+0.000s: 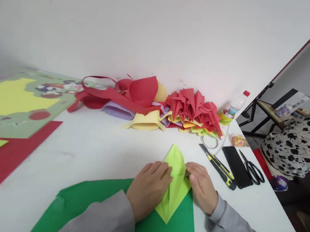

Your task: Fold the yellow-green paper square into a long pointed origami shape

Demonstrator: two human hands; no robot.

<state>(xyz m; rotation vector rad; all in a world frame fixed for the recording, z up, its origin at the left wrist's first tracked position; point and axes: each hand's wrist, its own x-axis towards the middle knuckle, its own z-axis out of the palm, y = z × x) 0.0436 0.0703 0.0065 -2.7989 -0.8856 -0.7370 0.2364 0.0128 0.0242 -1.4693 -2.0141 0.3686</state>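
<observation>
A lime-green sheet of paper [175, 186], folded into a pointed diamond with creases down its middle, lies partly over a green sheet [100, 192] on the white table. My left hand [150, 185] grips its left side, fingers curled at the edge near the centre crease. On the opposite side, my right hand [201, 185] pinches the right edge between thumb and fingers. The fingertips of both hands are partly hidden by the paper and the hands themselves.
Folded red paper pieces [191, 105] and rolled paper shapes [142, 95] line the wall. At right are a bottle [235, 105], utility knife [219, 167], black case [236, 166], scissors [252, 169] and wrapped snack [237, 140]. Coloured sheets [42, 132] lie left. A person in floral clothing [301, 143] is beyond the edge.
</observation>
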